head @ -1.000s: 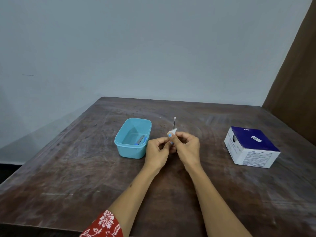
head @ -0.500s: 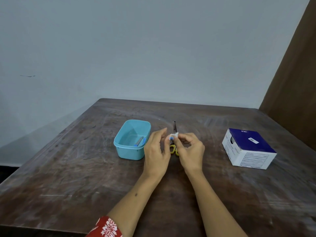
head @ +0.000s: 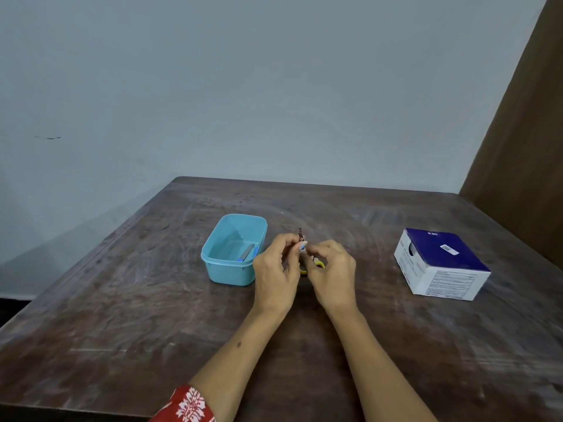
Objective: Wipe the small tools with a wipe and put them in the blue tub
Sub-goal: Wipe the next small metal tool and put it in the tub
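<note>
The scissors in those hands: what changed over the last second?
The white wipe slid down the dark blade, baring more metal, and yellow handles came into view. Both hands, left hand and right hand, kept their grip. Blue tub and box stayed put.

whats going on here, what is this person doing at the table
A person is cleaning a small pair of yellow-handled scissors above a worn wooden table. The right hand holds the handle end, while the left hand pinches a small white wipe around the blade. A blue tub just left of the hands already holds one slim tool. A blue and white box sits off to the right, untouched.
</note>
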Tool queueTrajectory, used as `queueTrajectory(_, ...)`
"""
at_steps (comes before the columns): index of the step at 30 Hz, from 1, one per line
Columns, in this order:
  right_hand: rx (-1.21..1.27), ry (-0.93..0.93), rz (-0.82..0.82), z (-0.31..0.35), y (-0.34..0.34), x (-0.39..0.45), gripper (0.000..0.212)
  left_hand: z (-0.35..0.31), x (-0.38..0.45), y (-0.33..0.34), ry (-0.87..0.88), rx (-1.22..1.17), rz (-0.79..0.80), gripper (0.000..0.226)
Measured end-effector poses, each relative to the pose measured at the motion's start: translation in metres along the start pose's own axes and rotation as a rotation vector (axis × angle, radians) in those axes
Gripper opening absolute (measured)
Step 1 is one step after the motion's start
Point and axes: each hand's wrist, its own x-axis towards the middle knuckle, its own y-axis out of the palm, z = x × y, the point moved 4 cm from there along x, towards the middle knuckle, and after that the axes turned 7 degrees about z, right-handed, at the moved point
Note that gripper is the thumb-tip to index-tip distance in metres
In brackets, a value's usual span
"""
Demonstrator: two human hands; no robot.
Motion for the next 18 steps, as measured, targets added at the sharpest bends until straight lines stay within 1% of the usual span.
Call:
queueTrajectory(3,-0.017,-0.004,-0.015,0.002,-0.001,-0.001,0.010,-0.001,0.000,-0.001,0.012,-0.005,-0.012,0.008)
queueTrajectory(5,-0.063,0.041,0.045,-0.003,0.002,-0.001,0.004,-0.002,0.000,-0.002,0.018,-0.011,-0.015,0.007)
queueTrajectory(7,-0.117,0.079,0.096,-0.005,0.004,-0.001,0.004,-0.003,0.001,-0.002,0.019,-0.015,-0.008,0.007)
queueTrajectory(9,-0.083,0.056,0.069,-0.002,0.003,0.001,0.003,-0.003,0.001,-0.001,0.024,-0.009,0.003,0.008)
queueTrajectory(12,-0.046,0.013,0.028,0.005,0.000,0.000,0.009,-0.003,0.001,-0.002,0.030,0.001,0.004,0.008)
queueTrajectory(15,-0.082,0.074,0.085,0.000,0.003,-0.001,0.003,-0.003,0.001,-0.002,0.029,-0.001,0.013,0.009)
queueTrajectory(17,-0.109,0.116,0.125,-0.004,0.005,0.000,0.007,-0.002,0.001,-0.001,0.028,-0.001,0.021,0.009)
queueTrajectory(18,-0.099,0.107,0.116,-0.003,0.005,0.000,0.006,-0.002,0.001,-0.001,0.029,0.002,0.024,0.009)
